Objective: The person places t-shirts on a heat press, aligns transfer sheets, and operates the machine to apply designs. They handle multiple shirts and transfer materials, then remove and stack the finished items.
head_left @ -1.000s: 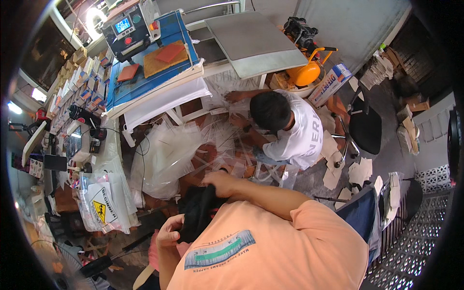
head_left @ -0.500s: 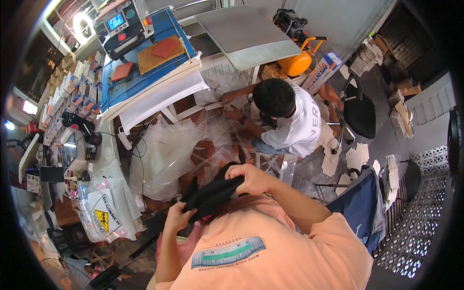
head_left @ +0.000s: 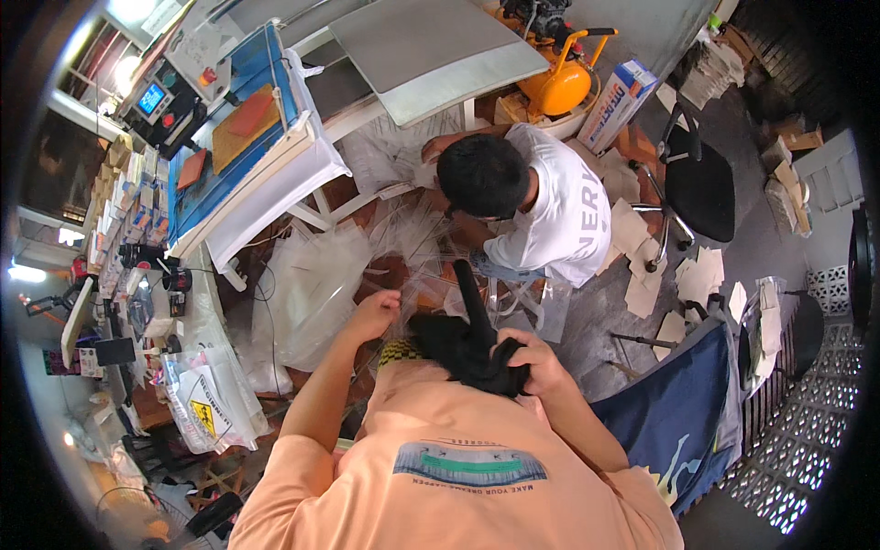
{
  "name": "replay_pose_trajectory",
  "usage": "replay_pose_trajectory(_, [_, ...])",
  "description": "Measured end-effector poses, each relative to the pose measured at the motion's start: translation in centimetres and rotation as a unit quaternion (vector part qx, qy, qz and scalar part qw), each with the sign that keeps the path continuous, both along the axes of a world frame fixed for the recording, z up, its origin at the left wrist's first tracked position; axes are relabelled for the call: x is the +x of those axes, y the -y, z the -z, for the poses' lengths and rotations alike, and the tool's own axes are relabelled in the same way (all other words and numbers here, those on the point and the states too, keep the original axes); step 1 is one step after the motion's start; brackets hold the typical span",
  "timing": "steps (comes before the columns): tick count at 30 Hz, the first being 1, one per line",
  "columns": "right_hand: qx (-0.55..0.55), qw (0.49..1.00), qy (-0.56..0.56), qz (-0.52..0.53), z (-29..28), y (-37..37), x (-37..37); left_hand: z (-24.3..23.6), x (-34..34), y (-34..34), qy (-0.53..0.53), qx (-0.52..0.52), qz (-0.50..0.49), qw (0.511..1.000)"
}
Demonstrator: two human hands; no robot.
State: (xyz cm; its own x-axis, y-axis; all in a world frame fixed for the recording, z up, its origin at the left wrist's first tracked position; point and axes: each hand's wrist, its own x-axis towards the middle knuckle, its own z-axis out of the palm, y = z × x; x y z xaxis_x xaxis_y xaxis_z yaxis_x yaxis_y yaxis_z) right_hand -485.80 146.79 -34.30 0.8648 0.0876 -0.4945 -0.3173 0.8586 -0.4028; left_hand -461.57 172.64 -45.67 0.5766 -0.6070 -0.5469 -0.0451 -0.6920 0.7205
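Overhead, the right hand [head_left: 532, 362] is closed around a black garment [head_left: 467, 344] at chest height; the left hand [head_left: 374, 314] seems to pinch clear plastic wrap [head_left: 412, 275] just beside it.

1. A co-worker in a white shirt [head_left: 559, 215] crouches on the floor.
2. An orange air compressor [head_left: 559, 82] stands beside a tilted cardboard box [head_left: 616, 103].
3. A black office chair [head_left: 698, 188] has paper sheets [head_left: 683, 293] scattered near it.
4. A blue-topped bench [head_left: 229, 174] carries a heat press [head_left: 170, 96].
5. A grey board [head_left: 431, 50] lies nearby.
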Motion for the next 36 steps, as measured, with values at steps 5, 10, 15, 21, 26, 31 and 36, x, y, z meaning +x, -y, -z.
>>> replay_pose_trajectory(5, [-0.007, 0.992, -0.068, 0.109, -0.2, 3.5, -2.7, 2.5, 4.8, 7.2, -0.076, -0.009, -0.069, 0.995])
replay_pose_trajectory(10, [-0.006, 0.970, -0.134, 0.202, 0.2, 4.8, -3.1, 6.2, 12.4, 11.4, -0.117, 0.073, -0.119, 0.983])
replay_pose_trajectory(15, [-0.039, 0.941, -0.182, 0.282, 1.4, 3.8, -3.3, 10.0, 17.6, 14.5, -0.125, 0.137, -0.084, 0.979])
replay_pose_trajectory(21, [-0.053, 0.955, -0.159, 0.245, 0.0, 4.0, -1.7, 14.6, 18.2, 14.7, -0.138, 0.127, -0.050, 0.981])
replay_pose_trajectory(26, [-0.105, 0.949, -0.175, 0.239, -0.4, 4.5, -1.3, 18.9, 18.9, 11.9, -0.157, 0.210, -0.076, 0.962])
replay_pose_trajectory(31, [-0.114, 0.949, -0.180, 0.231, -1.0, 4.6, -0.5, 17.5, 23.0, 11.0, 0.080, 0.193, -0.045, 0.977])
replay_pose_trajectory(36, [-0.112, 0.954, -0.166, 0.224, -0.4, 4.3, -0.3, 12.5, 25.2, 12.0, 0.051, 0.125, -0.034, 0.990])
